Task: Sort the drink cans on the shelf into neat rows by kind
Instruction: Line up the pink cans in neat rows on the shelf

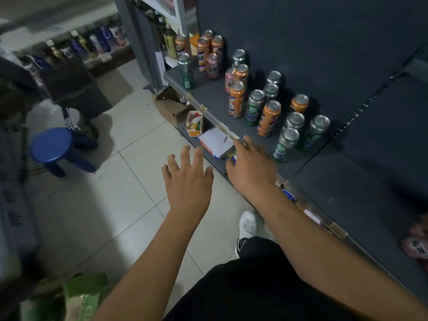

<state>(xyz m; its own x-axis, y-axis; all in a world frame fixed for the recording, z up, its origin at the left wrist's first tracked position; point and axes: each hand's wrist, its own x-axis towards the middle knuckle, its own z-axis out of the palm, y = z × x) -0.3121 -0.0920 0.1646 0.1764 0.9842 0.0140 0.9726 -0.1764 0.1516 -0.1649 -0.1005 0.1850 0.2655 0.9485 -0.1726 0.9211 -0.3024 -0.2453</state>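
Several drink cans stand mixed on a dark grey shelf (pixel 208 93): orange cans (pixel 268 118), green cans (pixel 285 144) and pink cans (pixel 212 65), all upright. My left hand (pixel 188 179) hovers over the tiled floor in front of the shelf, fingers spread, holding nothing. My right hand (pixel 251 165) reaches over the shelf's front edge, just left of the nearest green can, fingers apart and empty. It touches no can.
A blue stool (pixel 52 144) stands on the floor at the left. Open cardboard boxes (pixel 170 107) and a white box (pixel 216 141) sit below the shelf edge. A green carton (pixel 81 295) lies near my feet. Bottles line a far rack (pixel 76 46).
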